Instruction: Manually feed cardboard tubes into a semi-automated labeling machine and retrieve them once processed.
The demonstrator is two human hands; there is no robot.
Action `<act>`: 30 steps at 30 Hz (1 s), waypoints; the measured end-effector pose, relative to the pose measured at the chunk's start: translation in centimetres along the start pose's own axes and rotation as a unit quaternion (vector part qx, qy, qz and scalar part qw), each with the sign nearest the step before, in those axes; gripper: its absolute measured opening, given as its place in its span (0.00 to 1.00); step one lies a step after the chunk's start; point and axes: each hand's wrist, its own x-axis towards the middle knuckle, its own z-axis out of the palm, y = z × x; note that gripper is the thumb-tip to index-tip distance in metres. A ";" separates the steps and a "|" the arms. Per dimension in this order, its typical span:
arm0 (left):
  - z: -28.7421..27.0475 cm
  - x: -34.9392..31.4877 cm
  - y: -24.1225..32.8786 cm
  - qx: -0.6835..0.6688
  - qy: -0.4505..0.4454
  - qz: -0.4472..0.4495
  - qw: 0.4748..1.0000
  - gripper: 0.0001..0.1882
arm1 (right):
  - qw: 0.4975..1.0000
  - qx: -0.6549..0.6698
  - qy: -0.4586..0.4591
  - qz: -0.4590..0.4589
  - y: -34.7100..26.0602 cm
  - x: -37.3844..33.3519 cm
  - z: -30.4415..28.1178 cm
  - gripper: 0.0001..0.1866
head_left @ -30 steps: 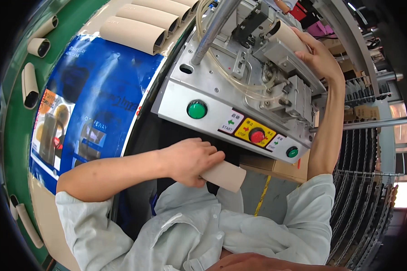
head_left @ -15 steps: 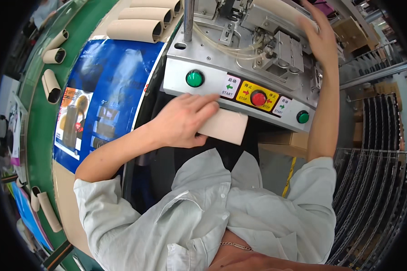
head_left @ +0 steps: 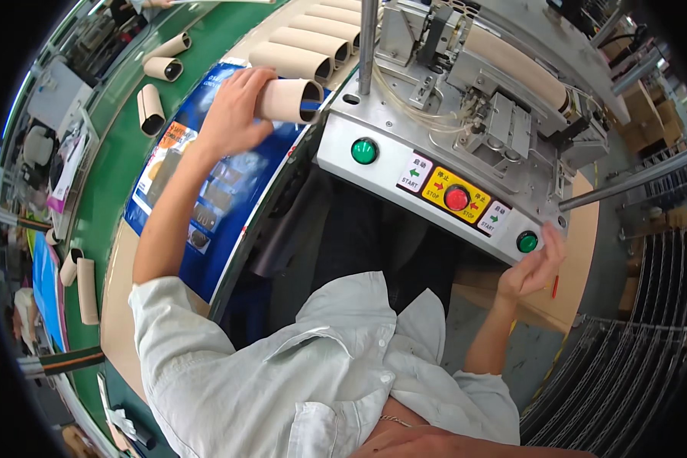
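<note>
A short beige cardboard tube (head_left: 286, 101), hollow with a rounded opening, is gripped from its left end by my left hand (head_left: 237, 114). It sits over the blue printed sheet (head_left: 225, 183), at the near end of a row of similar tubes (head_left: 290, 59). Whether it rests on the sheet I cannot tell. My right hand (head_left: 533, 267) has its fingers stretched out beside the right green button (head_left: 527, 242) on the machine's front panel, and holds nothing. Another beige tube (head_left: 515, 65) lies in the metal machine (head_left: 404, 122), under its fittings.
The panel also carries a left green button (head_left: 364, 150) and a red button (head_left: 456, 198). A metal post (head_left: 368, 46) rises from the machine's left side. Loose tubes (head_left: 151, 109) lie on the green conveyor belt (head_left: 122, 164). At right are black racks (head_left: 626, 343).
My left hand has carried its tube from in front of the panel up and left to the row. My right hand has come down from the machine's top to the right green button.
</note>
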 end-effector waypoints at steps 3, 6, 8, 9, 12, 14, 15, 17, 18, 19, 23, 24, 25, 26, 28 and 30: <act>5.0 0.3 -5.7 0.089 -0.009 0.030 0.995 0.41 | 0.998 0.029 -0.050 0.028 -1.2 -2.2 0.0 0.22; 6.6 1.6 -8.3 0.078 -0.019 0.030 0.996 0.48 | 0.992 0.059 -0.079 0.078 -2.1 -4.0 0.5 0.20; 7.2 1.9 -9.1 0.079 -0.007 0.040 0.996 0.48 | 0.987 0.080 -0.093 0.100 -2.8 -4.7 0.4 0.20; 7.2 2.3 -9.2 0.085 0.004 0.056 0.995 0.48 | 0.987 0.080 -0.095 0.100 -3.0 -5.0 0.2 0.20; 7.2 2.4 -9.6 0.096 0.027 0.080 0.992 0.49 | 0.982 0.087 -0.108 0.130 -3.5 -6.0 0.0 0.19; 7.2 2.2 -10.0 0.094 0.038 0.077 0.992 0.48 | 0.978 0.087 -0.119 0.146 -4.2 -6.5 0.3 0.18; 7.1 2.1 -10.2 0.093 0.043 0.076 0.992 0.48 | 0.976 0.087 -0.124 0.154 -4.4 -6.7 0.5 0.18; 6.2 1.5 -11.9 0.108 0.067 0.044 0.991 0.47 | 0.974 0.090 -0.132 0.158 -4.7 -7.0 0.8 0.17; 5.3 0.6 -14.2 0.123 0.083 0.012 0.989 0.46 | 0.973 0.094 -0.143 0.154 -4.8 -7.2 0.9 0.17; 4.3 -0.4 -16.7 0.125 0.084 0.006 0.988 0.46 | 0.972 0.098 -0.154 0.150 -4.8 -7.2 0.9 0.17; 2.3 -2.4 -20.8 0.078 0.094 -0.057 0.991 0.45 | 0.968 0.103 -0.179 0.144 -4.4 -7.1 1.7 0.16; 2.4 -1.9 -19.8 0.075 0.093 -0.058 0.991 0.45 | 0.966 0.102 -0.183 0.149 -4.4 -7.2 1.8 0.16; 3.0 -1.0 -18.6 0.072 0.068 -0.012 0.995 0.48 | 0.965 0.102 -0.188 0.153 -4.4 -7.3 1.9 0.16; 3.7 -0.1 -17.3 0.069 0.043 0.035 0.996 0.51 | 0.963 0.101 -0.192 0.158 -4.5 -7.3 1.9 0.16; 5.2 1.1 -15.1 0.124 0.029 0.067 0.990 0.56 | 0.962 0.105 -0.195 0.157 -4.8 -7.0 2.2 0.16; 6.4 2.6 -12.9 0.142 0.001 0.069 0.988 0.57 | 0.962 0.112 -0.194 0.157 -5.1 -6.7 2.4 0.16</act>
